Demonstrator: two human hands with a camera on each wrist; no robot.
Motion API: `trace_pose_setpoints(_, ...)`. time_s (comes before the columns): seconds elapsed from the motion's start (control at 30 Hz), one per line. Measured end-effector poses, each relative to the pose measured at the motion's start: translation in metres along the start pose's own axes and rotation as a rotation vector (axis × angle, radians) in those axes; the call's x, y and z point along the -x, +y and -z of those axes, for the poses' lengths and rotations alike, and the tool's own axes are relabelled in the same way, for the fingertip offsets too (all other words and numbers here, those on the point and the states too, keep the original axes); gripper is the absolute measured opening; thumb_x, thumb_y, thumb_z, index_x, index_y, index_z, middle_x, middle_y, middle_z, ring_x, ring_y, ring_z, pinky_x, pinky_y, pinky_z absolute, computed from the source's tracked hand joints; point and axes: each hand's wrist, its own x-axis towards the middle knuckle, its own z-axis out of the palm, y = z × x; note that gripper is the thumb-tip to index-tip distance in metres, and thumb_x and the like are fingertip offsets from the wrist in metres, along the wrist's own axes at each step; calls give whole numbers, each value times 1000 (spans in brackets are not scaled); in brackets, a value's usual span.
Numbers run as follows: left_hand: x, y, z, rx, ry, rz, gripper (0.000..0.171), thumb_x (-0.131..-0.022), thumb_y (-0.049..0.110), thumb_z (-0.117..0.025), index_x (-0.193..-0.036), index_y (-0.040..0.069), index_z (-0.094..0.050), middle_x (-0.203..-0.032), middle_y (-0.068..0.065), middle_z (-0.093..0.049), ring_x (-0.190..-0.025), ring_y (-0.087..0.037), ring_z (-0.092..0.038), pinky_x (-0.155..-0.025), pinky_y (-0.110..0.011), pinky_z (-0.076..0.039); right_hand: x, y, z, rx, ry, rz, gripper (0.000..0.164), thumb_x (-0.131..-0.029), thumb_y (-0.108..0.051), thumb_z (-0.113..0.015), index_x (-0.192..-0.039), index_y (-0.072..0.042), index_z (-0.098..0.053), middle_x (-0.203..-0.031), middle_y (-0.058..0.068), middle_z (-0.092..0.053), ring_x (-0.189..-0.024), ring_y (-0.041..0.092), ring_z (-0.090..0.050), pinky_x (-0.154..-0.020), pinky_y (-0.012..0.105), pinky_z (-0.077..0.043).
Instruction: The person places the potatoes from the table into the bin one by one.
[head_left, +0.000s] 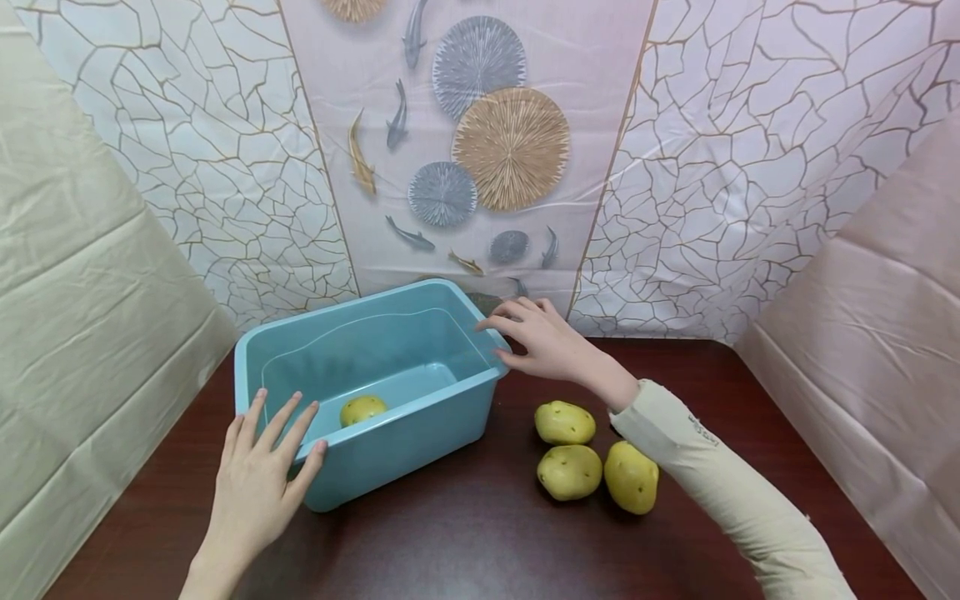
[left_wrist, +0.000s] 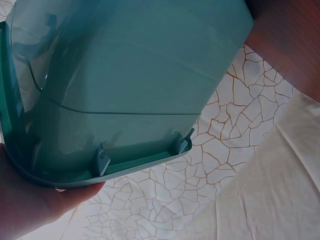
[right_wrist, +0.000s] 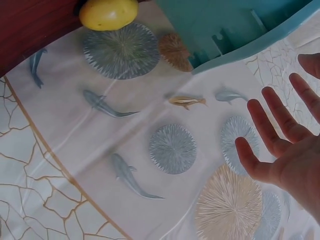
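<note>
A light blue plastic basin (head_left: 408,450) stands on the left of the table with one yellow potato (head_left: 363,411) inside. Over its near left corner my left hand (head_left: 258,479) rests with fingers spread and fairly straight; the left wrist view shows the thumb by the rim (left_wrist: 145,162). My right hand (head_left: 546,340) hovers at the basin's right end, fingers loosely bent and apart, holding nothing, as the right wrist view also shows. Right of the basin lie three more potatoes: one at the back (head_left: 565,422), one in front (head_left: 570,472), one to the right (head_left: 632,477).
The dark red-brown table (head_left: 450,542) carries everything. Behind it hangs a patterned cloth (head_left: 675,208) with fish and round motifs. Beige cloth walls (head_left: 862,292) slope up at both sides. The right forearm's sleeve (head_left: 735,492) passes beside the potatoes.
</note>
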Motion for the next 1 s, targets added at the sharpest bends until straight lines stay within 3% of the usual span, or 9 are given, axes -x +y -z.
trace_pose_setpoints(0.23,-1,0,0,4,4,-4,45,-87,39,-51,-124,14,-53,-129,-14,-50,-136,-34,-18,-100,-57,-21,6,5,-3,-18,6,-10,30,-85,-22,-57,-115,-19,-58,-108,-1,-59,-95,16,-49,-79,40,-34)
trace_pose_setpoints(0.73,-1,-1,-1,2,13,-10,45,-87,39,-50,-123,13,-54,-128,-15,-50,-135,-34,-19,-100,-56,-21,16,18,-12,-32,-10,-92,34,-88,-23,-53,-121,-17,-52,-116,-1,-57,-110,19,-49,-84,42,-35)
trace_pose_setpoints(1.0,0,-2,-2,-5,18,-11,45,-86,38,-52,-123,13,-54,-128,-15,-51,-136,-34,-19,-100,-57,-22,21,26,-18,-25,-25,-125,33,-88,-22,-52,-120,-14,-53,-117,1,-57,-109,21,-48,-83,43,-36)
